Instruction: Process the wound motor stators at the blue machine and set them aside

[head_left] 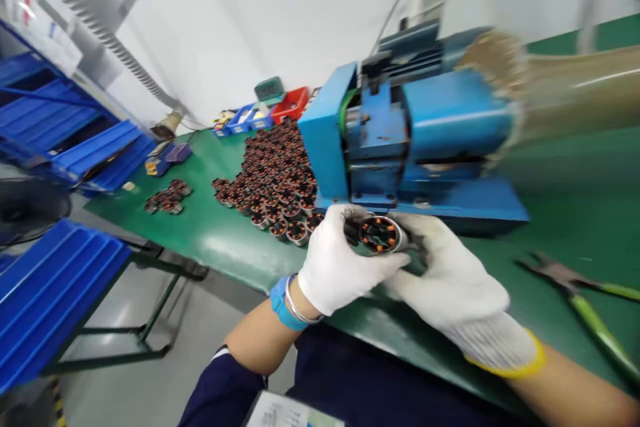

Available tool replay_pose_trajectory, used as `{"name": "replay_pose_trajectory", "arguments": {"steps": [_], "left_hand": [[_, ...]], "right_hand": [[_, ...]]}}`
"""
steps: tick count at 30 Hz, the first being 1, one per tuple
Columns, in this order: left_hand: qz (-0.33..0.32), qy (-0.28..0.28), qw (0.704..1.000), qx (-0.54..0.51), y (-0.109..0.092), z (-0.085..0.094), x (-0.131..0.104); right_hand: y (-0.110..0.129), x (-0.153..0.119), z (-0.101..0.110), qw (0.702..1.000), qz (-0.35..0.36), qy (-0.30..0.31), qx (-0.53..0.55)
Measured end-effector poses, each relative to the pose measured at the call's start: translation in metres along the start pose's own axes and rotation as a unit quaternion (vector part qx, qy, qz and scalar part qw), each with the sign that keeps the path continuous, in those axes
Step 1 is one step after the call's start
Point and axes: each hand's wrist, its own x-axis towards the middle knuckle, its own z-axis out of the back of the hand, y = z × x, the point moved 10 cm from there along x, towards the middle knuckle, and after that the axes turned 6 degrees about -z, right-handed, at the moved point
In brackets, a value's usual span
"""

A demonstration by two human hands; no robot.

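Note:
A round motor stator (pixel 399 237), with a silvery rim and orange copper windings inside a black core, is held in front of the blue machine. My left hand (pixel 336 265), in a white glove, is closed around its left and near sides. From the right, my right hand (pixel 447 273), also gloved, curls its fingers against the same stator. Dark parts show beside it between my fingers, too blurred to make out. Many similar stators (pixel 280 177) stand massed on the green table to the left of the machine.
The blue motor-driven machine (pixel 450 113) has a wide duct (pixel 575 90) running right. Green-handled pliers (pixel 565 273) lie on the table (pixel 225 240) at right. A smaller stator group (pixel 169 197) sits left. Red (pixel 291 105) and blue bins line the wall; blue racks (pixel 60 293) stand left.

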Motion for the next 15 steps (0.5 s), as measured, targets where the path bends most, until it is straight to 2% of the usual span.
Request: {"name": "replay_pose_trajectory", "arguments": {"steps": [4, 6, 8, 12, 15], "left_hand": [[0.054, 0.046, 0.995, -0.068, 0.001, -0.051, 0.015], [0.072, 0.067, 0.992, -0.082, 0.003, -0.065, 0.023], [0.079, 0.064, 0.992, -0.074, 0.004, -0.068, 0.032], [0.053, 0.057, 0.995, -0.057, -0.005, -0.071, 0.052], [0.038, 0.046, 0.996, -0.061, -0.010, -0.073, 0.062]], "right_hand": [[-0.035, 0.018, 0.029, 0.975, -0.129, -0.101, 0.147], [-0.046, 0.026, 0.035, 0.963, -0.158, -0.116, 0.187], [-0.048, 0.035, 0.036, 0.964, -0.163, -0.094, 0.189], [-0.038, 0.048, 0.036, 0.977, -0.137, -0.042, 0.158], [-0.033, 0.053, 0.041, 0.982, -0.121, -0.055, 0.136]]}}
